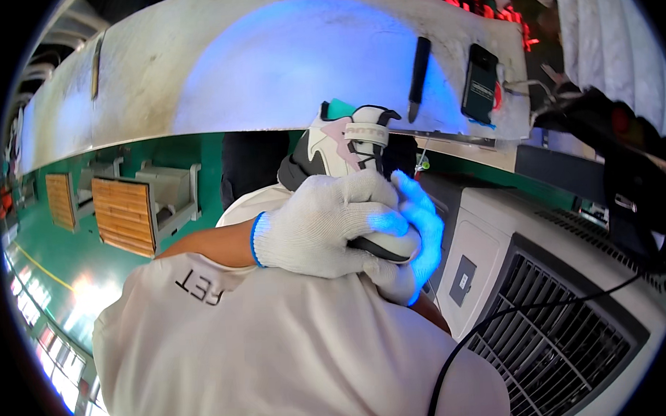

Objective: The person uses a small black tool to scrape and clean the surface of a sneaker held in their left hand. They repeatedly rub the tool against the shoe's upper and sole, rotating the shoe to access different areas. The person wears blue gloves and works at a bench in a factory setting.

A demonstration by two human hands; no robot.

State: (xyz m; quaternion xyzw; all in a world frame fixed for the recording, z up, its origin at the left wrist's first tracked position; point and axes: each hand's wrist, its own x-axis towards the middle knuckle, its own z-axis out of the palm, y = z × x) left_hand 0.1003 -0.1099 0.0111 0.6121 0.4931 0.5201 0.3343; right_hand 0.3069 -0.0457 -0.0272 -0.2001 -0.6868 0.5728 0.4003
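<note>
From the head view, both gloved hands were wrapped around a white, grey and pink sneaker [345,145], held close against the person's chest: the left hand [319,223] clamped over its toe end, and the right hand [414,234] cupped tight beneath and beside it, lit blue. Behind the shoe, a dark pen-like tool [418,69] and a dark handheld device [480,82] rested well apart on the pale worktop [269,71], with a grey vented machine [564,324] at the right.
</note>
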